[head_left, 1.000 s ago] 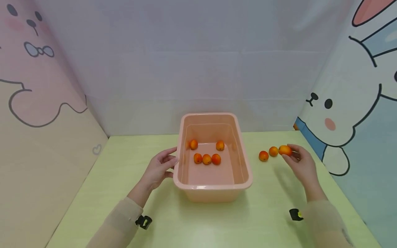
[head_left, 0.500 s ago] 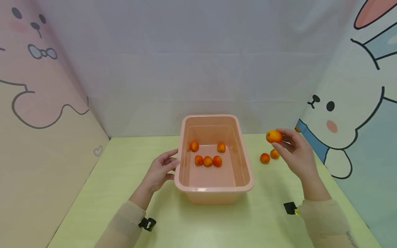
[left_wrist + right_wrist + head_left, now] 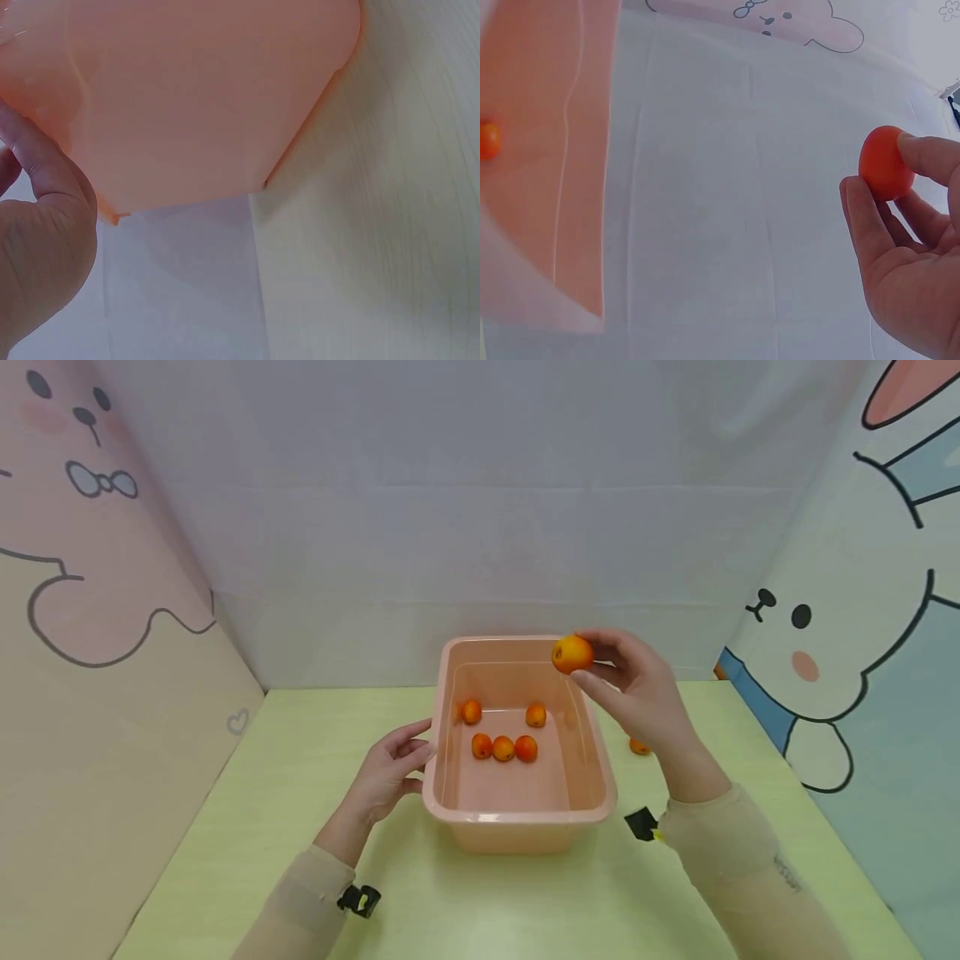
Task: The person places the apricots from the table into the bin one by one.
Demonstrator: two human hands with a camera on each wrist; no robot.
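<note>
in the head view, your right grip (image 3: 633, 689) and wrist hide most of the loose fruit (image 3: 638, 747) on the table (image 3: 187, 827), to the right of the bin (image 3: 517, 817). your left grip (image 3: 386, 772) is at the bin's left rim, some fingertips hidden behind it, so you cannot tell whether it is clamped on the rim or only touching. the near edge cuts off your left sleeve (image 3: 292, 906) and right sleeve (image 3: 750, 877). your right grip is clamped on the held fruit (image 3: 572, 655), which covers a bit of the bin's far right rim. that fruit is oval and yellow-orange, with a small dark spot towards its left end. five fruits (image 3: 503, 748) lie in the bin, redder and smaller to look at, three in a row and two farther back.

in the left wrist view, the bin is cut off at the top and left, and only part of your left grip shows, beside the outer wall.

in the right wrist view, the bin is cut off and blurred at the left, one fruit inside sliced by the edge. you pinch the held fruit between thumb and fingers, clear of the bin's wall; here it looks smooth and red-orange.
</note>
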